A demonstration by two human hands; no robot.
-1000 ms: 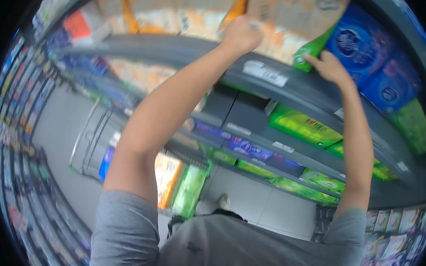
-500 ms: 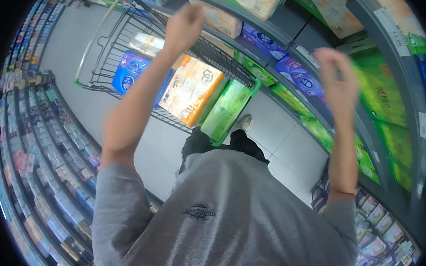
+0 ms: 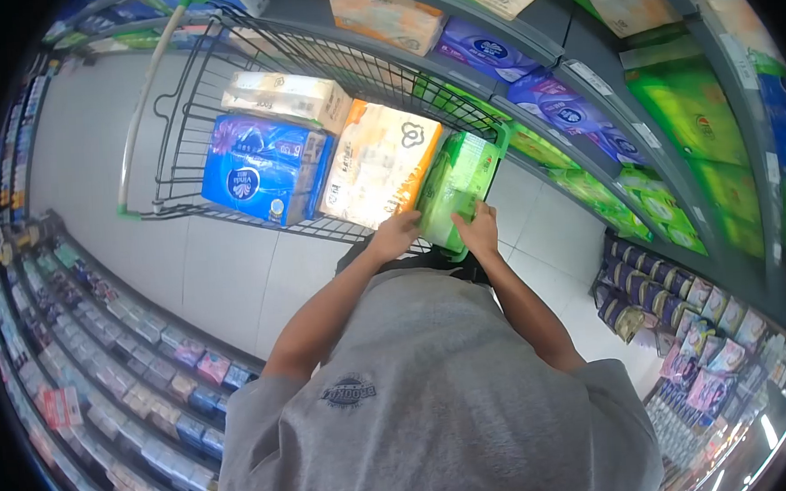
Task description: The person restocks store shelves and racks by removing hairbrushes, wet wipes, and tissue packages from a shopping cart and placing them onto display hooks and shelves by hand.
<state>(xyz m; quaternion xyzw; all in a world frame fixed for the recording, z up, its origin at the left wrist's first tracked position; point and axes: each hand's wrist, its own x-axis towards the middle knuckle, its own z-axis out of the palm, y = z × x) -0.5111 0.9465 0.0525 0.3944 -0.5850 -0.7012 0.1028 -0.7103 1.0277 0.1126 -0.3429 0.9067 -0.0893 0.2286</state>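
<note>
A shopping cart stands in front of me with several packs of tissue in it. At its near end lies a green tissue pack, and both my hands are on it. My left hand is closed at the pack's near left side, by the lower corner of an orange-and-white tissue pack. On the pack's right side, close to the cart's green rim, my right hand grips with the thumb over the top; some fingertips are hidden. Farther along lie a blue tissue pack and a white-and-beige pack.
Shelves on the right hold purple tissue packs, green packs and orange-white packs. Along the left runs a long shelf of small packets. A rack of small goods stands at lower right. Grey floor tiles show beside the cart.
Both hands have come down from their raised, spread positions and together onto the green tissue pack. The cart appears larger and shifted in view. The packs keep their order in it.
</note>
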